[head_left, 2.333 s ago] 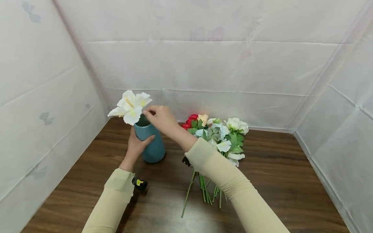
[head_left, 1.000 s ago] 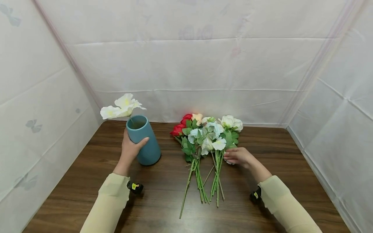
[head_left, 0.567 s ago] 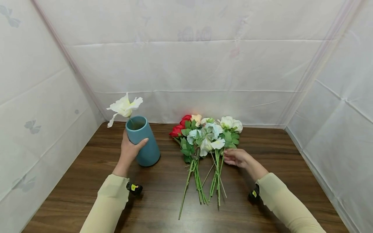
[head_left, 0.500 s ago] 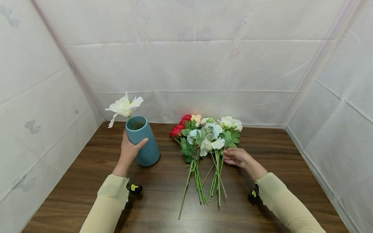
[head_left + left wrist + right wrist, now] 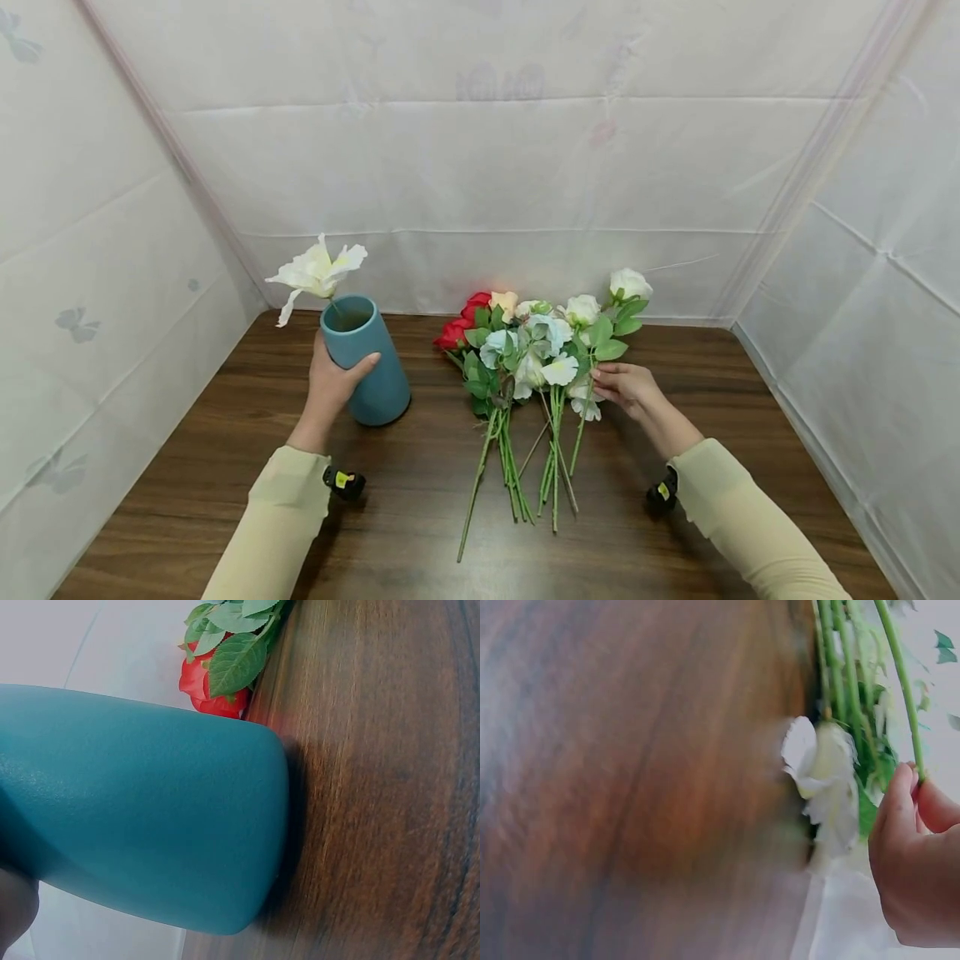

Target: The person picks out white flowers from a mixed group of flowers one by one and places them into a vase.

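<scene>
My left hand (image 5: 332, 385) grips the teal vase (image 5: 381, 383) low around its left side, thumb across the front. The vase stands on the wooden table, and a white flower with broad, wavy petals (image 5: 315, 271) leans out of its mouth to the left. At the right of the flower pile, my right hand (image 5: 636, 390) pinches the green stem (image 5: 904, 690) of a white rose (image 5: 628, 285) between thumb and fingers. That rose stands out above the other blooms, its leaves (image 5: 611, 333) over the pile's right edge. In the left wrist view the vase fills much of the picture.
Several artificial flowers lie in the middle: red roses (image 5: 453, 335), a peach one (image 5: 504, 304), pale blue blooms (image 5: 551, 332) and white ones. Their green stems (image 5: 512, 475) point toward me. A white petalled flower (image 5: 587, 407) lies under my right hand. White cloth walls (image 5: 480, 183) surround the table.
My right hand has left the white flower in the vase, gone right to the pile, and now raises a white rose up and rightward. My left hand stays on the vase.
</scene>
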Available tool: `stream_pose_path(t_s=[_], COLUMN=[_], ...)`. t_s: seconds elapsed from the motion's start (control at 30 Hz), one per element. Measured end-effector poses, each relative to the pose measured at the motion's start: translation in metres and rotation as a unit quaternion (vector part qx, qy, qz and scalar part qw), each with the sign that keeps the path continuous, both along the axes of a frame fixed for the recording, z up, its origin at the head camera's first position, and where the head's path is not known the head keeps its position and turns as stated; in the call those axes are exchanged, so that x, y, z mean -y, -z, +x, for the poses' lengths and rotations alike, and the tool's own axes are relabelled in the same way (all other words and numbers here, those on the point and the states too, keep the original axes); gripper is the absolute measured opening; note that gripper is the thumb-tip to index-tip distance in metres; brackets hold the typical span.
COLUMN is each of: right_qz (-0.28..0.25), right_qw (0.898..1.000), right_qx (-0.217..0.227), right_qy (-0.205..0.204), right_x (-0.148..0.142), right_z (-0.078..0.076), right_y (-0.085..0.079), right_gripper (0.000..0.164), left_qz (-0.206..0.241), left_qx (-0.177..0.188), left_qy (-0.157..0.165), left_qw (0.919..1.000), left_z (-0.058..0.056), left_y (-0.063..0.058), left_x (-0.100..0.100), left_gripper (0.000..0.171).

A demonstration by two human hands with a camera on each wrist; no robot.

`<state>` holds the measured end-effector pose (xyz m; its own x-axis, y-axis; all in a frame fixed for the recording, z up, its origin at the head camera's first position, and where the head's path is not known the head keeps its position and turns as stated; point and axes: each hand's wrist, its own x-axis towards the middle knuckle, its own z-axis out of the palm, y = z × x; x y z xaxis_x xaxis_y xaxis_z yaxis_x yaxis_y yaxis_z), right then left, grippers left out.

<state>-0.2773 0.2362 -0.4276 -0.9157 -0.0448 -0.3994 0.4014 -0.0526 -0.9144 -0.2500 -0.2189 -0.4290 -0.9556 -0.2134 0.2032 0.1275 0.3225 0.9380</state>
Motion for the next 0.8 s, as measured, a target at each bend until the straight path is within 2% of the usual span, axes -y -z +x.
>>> stream_pose_path(t_s=[0.17, 0.3, 0.47, 0.67, 0.77, 0.8], right_qz=[-0.006, 0.002, 0.054, 0.118, 0.16, 0.184], right_qw=[1.0, 0.997, 0.988, 0.966, 0.945, 0.934], right_qx=[-0.027, -0.073, -0.138, -0.226, -0.281, -0.302], right_qy=[0.011, 0.02, 0.034, 0.045, 0.049, 0.05], right_x=[-0.006, -0.007, -0.003, 0.009, 0.018, 0.021], right_z=[0.001, 0.003, 0.006, 0.016, 0.024, 0.027], right_y=[-0.019, -0.035, -0.05, -0.067, -0.078, -0.082], right_gripper=[0.041, 0.037, 0.034, 0.037, 0.034, 0.032], left_qz=[-0.007, -0.009, -0.009, -0.004, -0.004, -0.005], left_qx=[0.003, 0.003, 0.004, 0.015, 0.018, 0.018], left_qy=[-0.003, -0.001, 0.0, 0.001, 0.001, 0.001], left_qw=[1.0, 1.0, 0.9999, 0.9999, 0.9998, 0.9998], left_z=[0.0, 0.0, 0.0, 0.0, -0.001, -0.001], left_y=[0.0, -0.001, -0.001, 0.0, 0.0, 0.0], left_x=[0.001, 0.001, 0.002, 0.002, 0.002, 0.001], left_gripper=[0.1, 0.1, 0.1, 0.1, 0.1, 0.1])
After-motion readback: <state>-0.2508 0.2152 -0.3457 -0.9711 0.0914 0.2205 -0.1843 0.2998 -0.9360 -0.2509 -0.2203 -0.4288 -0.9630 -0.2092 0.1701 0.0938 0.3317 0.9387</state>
